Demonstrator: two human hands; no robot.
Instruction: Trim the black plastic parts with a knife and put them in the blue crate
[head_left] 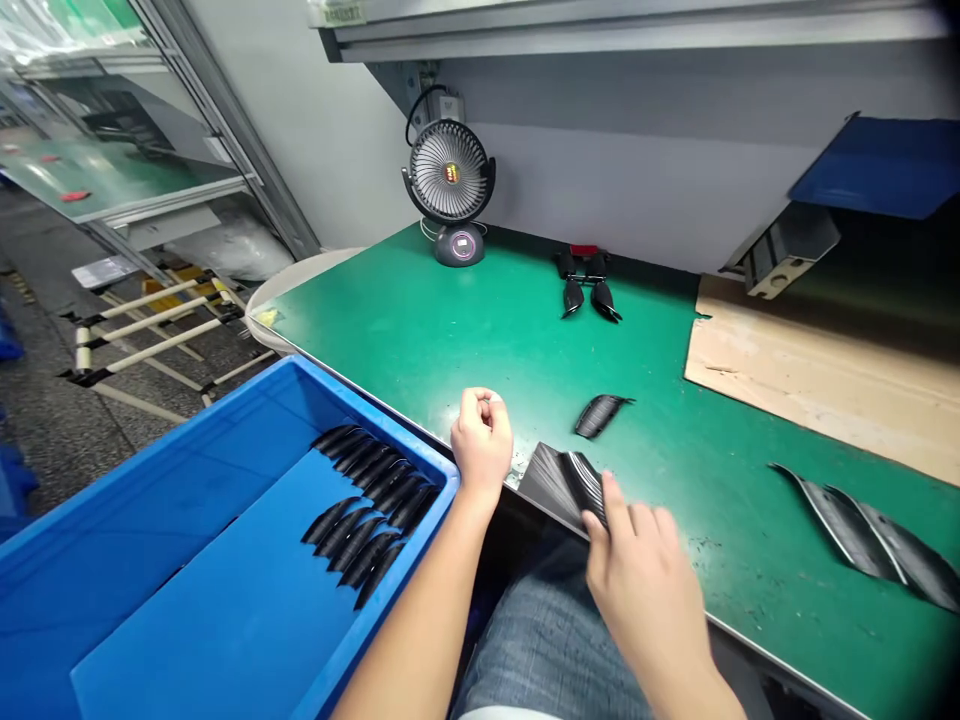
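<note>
At the front edge of the green table, my right hand (645, 560) grips a glossy black curved piece (583, 484) with ridged lines. That piece rests against a dark grey flat plate (546, 482) at the table edge. My left hand (482, 440) is closed with fingers curled, just left of the plate and beside the bin's corner; whether anything small is inside is hidden. Another black curved piece (598, 415) lies on the table beyond the plate. Larger black curved strips (862, 525) lie to the right.
A blue bin (187, 610) at left holds rows of black curved pieces (375, 480). A small fan (450, 175) stands at the table's back corner. Black parts (585, 283) with a red piece lie at the back. Cardboard (817, 370) covers the right rear, under a blue tray (877, 165).
</note>
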